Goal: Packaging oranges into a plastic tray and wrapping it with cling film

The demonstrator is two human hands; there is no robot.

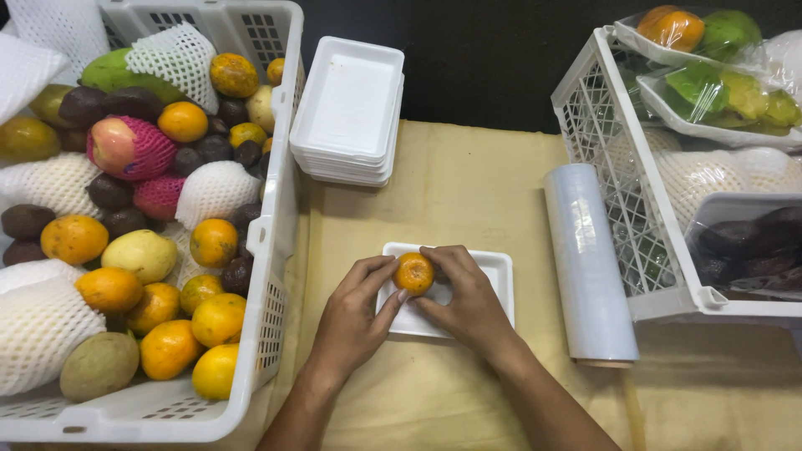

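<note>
Both hands, our left hand (355,313) and right hand (468,301), are closing their fingers around a small orange (414,273), holding it over the white foam tray (493,292) at lower centre. We are placing fruit; the roll of cling film (587,263) is lying just right of the tray.

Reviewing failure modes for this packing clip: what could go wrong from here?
1. The orange, round, is pinched between the left hand and right hand over the shallow tray; it may roll off once released.
2. The film roll lies loose by the right forearm; a nudge could roll it.
3. The light tray may slide on the cloth.
</note>
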